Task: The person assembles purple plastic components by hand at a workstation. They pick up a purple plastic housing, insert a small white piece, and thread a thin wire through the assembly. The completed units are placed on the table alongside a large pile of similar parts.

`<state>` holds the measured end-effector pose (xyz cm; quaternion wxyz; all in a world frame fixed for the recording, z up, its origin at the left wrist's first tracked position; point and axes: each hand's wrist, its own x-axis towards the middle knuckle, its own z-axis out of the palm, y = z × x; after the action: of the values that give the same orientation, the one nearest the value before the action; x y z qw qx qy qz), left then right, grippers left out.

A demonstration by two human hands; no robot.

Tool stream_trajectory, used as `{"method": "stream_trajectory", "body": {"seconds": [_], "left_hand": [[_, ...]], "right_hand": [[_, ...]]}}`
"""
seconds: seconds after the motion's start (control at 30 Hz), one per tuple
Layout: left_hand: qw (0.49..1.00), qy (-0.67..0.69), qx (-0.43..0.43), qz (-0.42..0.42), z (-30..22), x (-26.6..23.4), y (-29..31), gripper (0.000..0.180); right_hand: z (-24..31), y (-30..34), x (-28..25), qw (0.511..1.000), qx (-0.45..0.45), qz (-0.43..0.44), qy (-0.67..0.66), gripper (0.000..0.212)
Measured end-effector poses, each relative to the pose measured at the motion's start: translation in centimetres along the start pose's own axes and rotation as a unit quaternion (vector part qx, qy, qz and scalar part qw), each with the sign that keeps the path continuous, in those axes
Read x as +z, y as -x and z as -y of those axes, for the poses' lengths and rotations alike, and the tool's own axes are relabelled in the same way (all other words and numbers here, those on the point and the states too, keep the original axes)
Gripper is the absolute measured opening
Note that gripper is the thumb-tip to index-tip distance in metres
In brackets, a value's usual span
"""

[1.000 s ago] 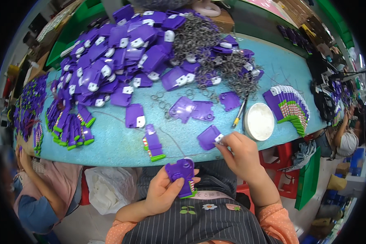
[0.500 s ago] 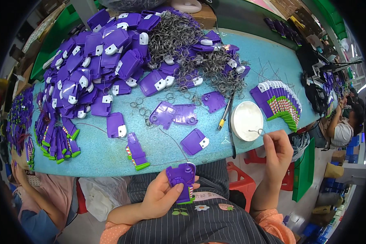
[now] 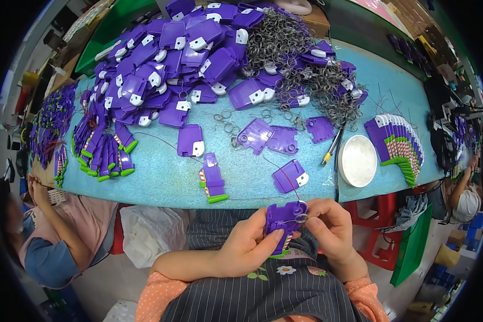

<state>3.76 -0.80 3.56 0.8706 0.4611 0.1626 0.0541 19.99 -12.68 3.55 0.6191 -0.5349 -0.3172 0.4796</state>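
Note:
My left hand [image 3: 247, 239] is closed round an open purple plastic shell [image 3: 276, 213] with a striped, green-ended piece at its lower end, held in front of my apron. At the shell's right side, my right hand [image 3: 331, 228] pinches a coiled wire spring [image 3: 301, 218]. The spring lies over the shell's inner face; whether it sits on a peg I cannot tell. Just beyond, at the table edge, lie a purple and white shell [image 3: 291, 176] with a thin wire and a purple piece with a green end [image 3: 213, 180].
A big heap of purple and white shells [image 3: 145, 75] and a tangle of wire springs [image 3: 279, 40] cover the table's back. A round white dish [image 3: 358, 161], a pen-like tool [image 3: 330, 153] and a fanned row of striped pieces [image 3: 394, 145] lie right. A person [image 3: 64, 231] sits left.
My right hand has come from beside the white dish to the shell, bringing the spring onto it. The view has shifted, so the table contents sit further right.

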Motion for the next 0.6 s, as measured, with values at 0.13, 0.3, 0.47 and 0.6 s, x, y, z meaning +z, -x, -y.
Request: {"method": "stream_trajectory", "body": {"seconds": [0.13, 0.3, 0.47, 0.6], "left_hand": [[0.993, -0.109, -0.011, 0.05, 0.6, -0.7, -0.2, 0.034], [0.958, -0.245, -0.057, 0.14, -0.2, -1.5, -0.7, 0.029], [0.976, -0.077, -0.012, 0.205, 0.6, -2.4, 0.3, 0.028], [0.991, 0.111, -0.01, 0.079, 1.3, -2.3, 2.7, 0.035]], "right_hand": [[1.4, 0.0, -0.2, 0.997, 0.064, -0.029, -0.015, 0.012], [3.7, -1.2, -2.8, 0.973, 0.188, 0.12, 0.066, 0.017], [-0.1, -2.0, -3.7, 0.928, 0.237, 0.229, -0.176, 0.018], [-1.5, -3.9, -0.7, 0.853, -0.063, -0.149, 0.497, 0.036]]}}
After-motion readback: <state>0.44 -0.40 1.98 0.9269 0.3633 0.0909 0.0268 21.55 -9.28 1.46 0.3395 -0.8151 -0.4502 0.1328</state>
